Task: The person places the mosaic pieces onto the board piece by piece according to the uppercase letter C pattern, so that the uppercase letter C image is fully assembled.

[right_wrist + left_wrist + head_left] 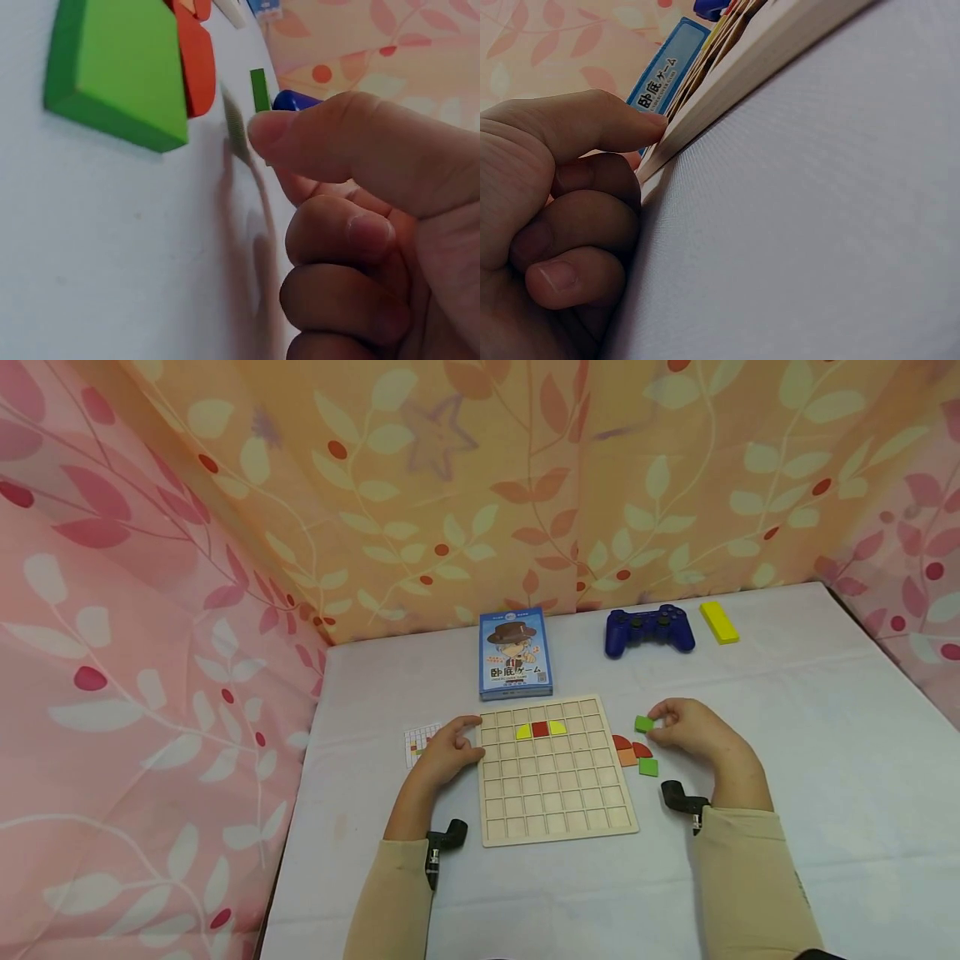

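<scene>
One small green square tile (643, 723), flat and bright, pinched at its edge by the right hand (693, 731) just right of the wooden grid board (555, 793). Left hand (448, 752) rests curled, fingertips pressing the board's left edge, grasping nothing. Board holds two yellow pieces (523, 732) flanking a red square (540, 729). Loose red, orange and green pieces (648, 767) lie between board and right hand. Blue box (514, 652), blue controller (649, 629), yellow block (718, 622) behind.

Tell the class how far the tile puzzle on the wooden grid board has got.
Done: three tiles, yellow, red, yellow, sit in the wooden grid board's second row. In hand: the right hand pinches a green square tile; the left hand touches the board's edge. Left: the loose tiles beside the board.
</scene>
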The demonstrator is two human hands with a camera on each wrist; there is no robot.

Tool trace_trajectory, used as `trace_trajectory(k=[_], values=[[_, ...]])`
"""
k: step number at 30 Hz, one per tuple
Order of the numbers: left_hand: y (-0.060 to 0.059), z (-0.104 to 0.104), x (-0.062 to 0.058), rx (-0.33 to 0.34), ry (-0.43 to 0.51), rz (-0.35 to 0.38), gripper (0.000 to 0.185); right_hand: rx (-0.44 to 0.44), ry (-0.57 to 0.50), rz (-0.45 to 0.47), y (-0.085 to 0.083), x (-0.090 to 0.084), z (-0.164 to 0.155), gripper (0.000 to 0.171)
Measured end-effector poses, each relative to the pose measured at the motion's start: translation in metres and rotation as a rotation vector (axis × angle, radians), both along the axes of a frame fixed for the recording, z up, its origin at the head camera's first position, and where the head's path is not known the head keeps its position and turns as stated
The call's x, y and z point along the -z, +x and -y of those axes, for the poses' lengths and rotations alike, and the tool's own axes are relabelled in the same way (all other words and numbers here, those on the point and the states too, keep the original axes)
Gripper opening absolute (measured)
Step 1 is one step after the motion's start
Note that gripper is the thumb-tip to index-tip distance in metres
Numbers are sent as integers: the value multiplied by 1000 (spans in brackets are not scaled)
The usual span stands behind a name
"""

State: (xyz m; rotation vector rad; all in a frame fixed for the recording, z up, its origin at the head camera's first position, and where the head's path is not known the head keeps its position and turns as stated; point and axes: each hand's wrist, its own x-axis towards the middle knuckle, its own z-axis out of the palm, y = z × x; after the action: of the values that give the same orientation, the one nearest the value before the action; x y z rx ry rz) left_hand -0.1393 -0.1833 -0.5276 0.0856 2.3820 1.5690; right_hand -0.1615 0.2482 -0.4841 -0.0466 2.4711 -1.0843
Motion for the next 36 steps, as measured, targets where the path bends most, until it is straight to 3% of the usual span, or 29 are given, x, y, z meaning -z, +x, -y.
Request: trace_trajectory(k=[17,28,36], values=[[1,-1,-1,-13,-22,10,60,97,-32,-174,11,-50,16,47],[0,-1,-2,-21,-33,15,59,79,-104,-342,27,-77,40,38],[1,-1,-1,-34,-30,28,59,18,-158,-444,31,-83,58,34]])
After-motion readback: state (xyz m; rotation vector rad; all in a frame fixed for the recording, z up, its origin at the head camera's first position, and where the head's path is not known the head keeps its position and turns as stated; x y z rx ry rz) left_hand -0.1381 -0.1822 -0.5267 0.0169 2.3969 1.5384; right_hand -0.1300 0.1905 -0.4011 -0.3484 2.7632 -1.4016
